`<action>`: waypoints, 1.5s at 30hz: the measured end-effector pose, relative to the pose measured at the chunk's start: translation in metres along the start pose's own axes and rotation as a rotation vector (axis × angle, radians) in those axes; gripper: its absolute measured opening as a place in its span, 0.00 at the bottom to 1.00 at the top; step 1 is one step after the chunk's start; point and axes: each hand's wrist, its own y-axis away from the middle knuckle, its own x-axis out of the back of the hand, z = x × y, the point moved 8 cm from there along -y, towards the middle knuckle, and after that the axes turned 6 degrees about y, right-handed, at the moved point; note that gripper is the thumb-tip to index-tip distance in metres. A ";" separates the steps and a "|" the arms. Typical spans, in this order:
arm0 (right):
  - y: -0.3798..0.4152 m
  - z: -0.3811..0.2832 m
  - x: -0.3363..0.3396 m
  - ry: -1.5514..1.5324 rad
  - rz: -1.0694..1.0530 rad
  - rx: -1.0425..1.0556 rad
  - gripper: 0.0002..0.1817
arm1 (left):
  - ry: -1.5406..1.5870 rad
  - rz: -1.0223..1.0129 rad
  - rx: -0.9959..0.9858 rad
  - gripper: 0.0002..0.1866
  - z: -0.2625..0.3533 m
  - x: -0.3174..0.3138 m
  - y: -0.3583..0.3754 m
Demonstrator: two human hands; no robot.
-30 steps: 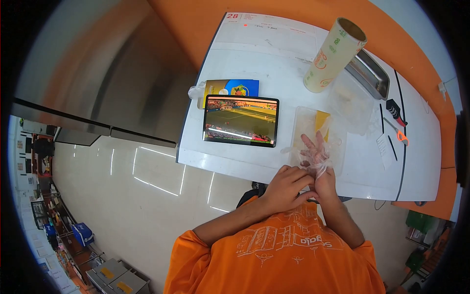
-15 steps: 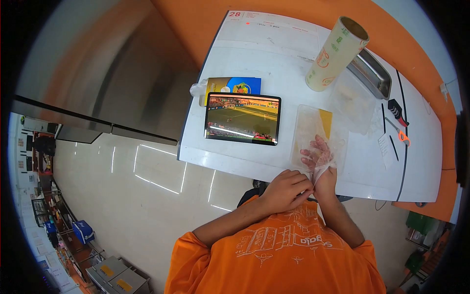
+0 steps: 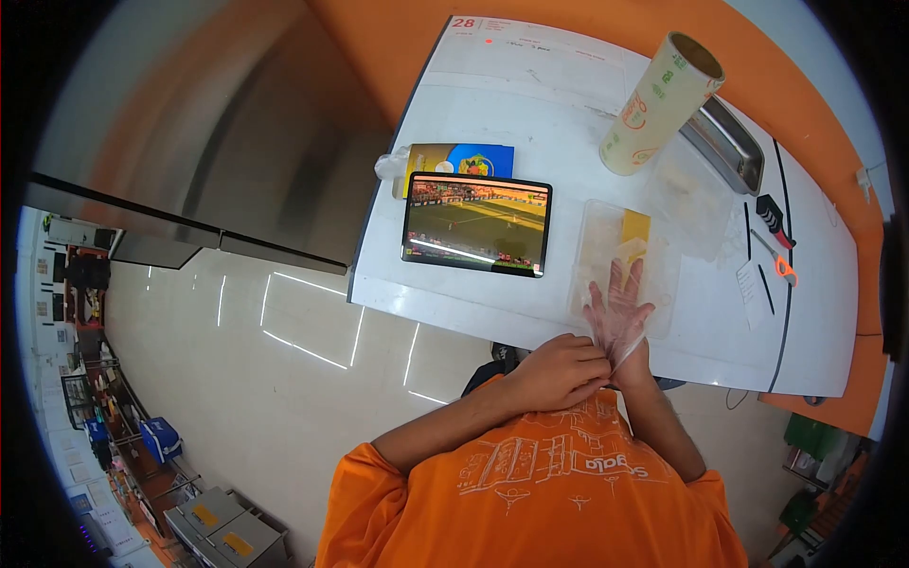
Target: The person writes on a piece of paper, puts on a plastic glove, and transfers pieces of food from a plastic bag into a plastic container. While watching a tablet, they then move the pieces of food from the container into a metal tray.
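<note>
My right hand [image 3: 618, 314] wears a thin clear plastic glove, its fingers spread over the near part of a clear plastic container [image 3: 597, 232]. With its fingers closed, my left hand [image 3: 566, 372] is bare and pinches the cuff of the plastic glove [image 3: 630, 343] at the right wrist. A yellow piece [image 3: 637, 225] shows at the container's far right. Just left of the container stands a tablet [image 3: 476, 227] with a sports match on its screen.
A large cling film roll [image 3: 653, 114] stands upright near a metal tray [image 3: 729, 151]. Orange-handled scissors [image 3: 785, 270], a black-and-red cutter [image 3: 776, 222], a black pen [image 3: 765, 290] and a paper slip [image 3: 747, 295] lie at right. A blue-and-yellow box [image 3: 473, 159] is behind the tablet.
My right fingers have straightened and spread further into the glove, which now fits closer around them. My left hand keeps its hold at the cuff. The view has shifted slightly.
</note>
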 end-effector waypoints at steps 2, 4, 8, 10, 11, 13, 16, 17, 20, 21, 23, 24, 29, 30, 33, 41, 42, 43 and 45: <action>-0.001 -0.003 -0.004 -0.053 -0.040 -0.001 0.55 | 0.018 -0.008 0.007 0.04 -0.001 0.000 -0.001; -0.006 -0.001 -0.003 -0.066 -0.025 0.004 0.57 | 0.035 -0.016 0.014 0.04 0.000 0.001 -0.002; -0.006 -0.002 -0.007 -0.100 -0.015 -0.007 0.59 | 0.042 -0.044 0.012 0.04 0.000 0.000 -0.004; -0.006 -0.002 -0.009 -0.097 -0.054 0.003 0.59 | 0.051 -0.046 0.017 0.04 -0.002 -0.001 -0.004; -0.006 -0.003 -0.011 -0.094 -0.094 0.014 0.59 | 0.043 -0.055 0.010 0.05 -0.002 -0.003 -0.004; -0.006 0.000 -0.007 -0.109 -0.102 0.032 0.56 | 0.043 -0.062 0.009 0.05 -0.002 -0.003 -0.004; -0.003 -0.003 -0.008 -0.090 -0.105 0.049 0.53 | 0.026 -0.066 0.023 0.05 -0.003 -0.004 -0.003; -0.001 -0.007 -0.011 -0.057 -0.103 0.055 0.54 | 0.032 -0.059 0.007 0.05 -0.003 -0.006 -0.003; 0.003 -0.012 -0.015 0.039 -0.081 0.027 0.55 | 0.038 -0.047 -0.012 0.06 -0.004 -0.008 -0.003; 0.004 -0.016 -0.018 0.042 -0.089 0.036 0.56 | 0.017 -0.064 -0.001 0.07 -0.005 -0.010 -0.002; 0.005 -0.019 -0.016 0.084 -0.106 -0.024 0.57 | -0.040 -0.071 0.003 0.08 -0.002 -0.010 -0.001; 0.006 -0.017 -0.013 0.123 -0.126 -0.066 0.57 | -0.033 -0.069 0.008 0.08 0.000 -0.008 -0.002; 0.016 -0.022 0.007 0.310 -0.256 -0.059 0.57 | -0.017 0.452 0.065 0.11 -0.009 0.043 0.014; 0.022 -0.025 0.006 0.360 -0.343 -0.078 0.56 | -0.013 0.453 0.067 0.11 -0.011 0.045 0.014; 0.036 -0.028 0.011 0.408 -0.407 -0.167 0.49 | 0.008 0.574 0.334 0.27 -0.035 0.064 0.025; 0.059 -0.009 0.029 0.653 -0.490 -0.404 0.36 | 0.336 0.406 0.427 0.20 -0.054 0.047 0.026; 0.060 -0.011 0.026 0.618 -0.486 -0.403 0.34 | 0.314 0.375 0.421 0.17 -0.056 0.044 0.026; 0.060 -0.012 0.023 0.582 -0.482 -0.401 0.33 | 0.316 0.374 0.423 0.17 -0.056 0.044 0.026; 0.058 -0.017 0.011 0.548 -0.495 -0.348 0.33 | 0.222 0.417 0.392 0.14 -0.053 0.050 0.026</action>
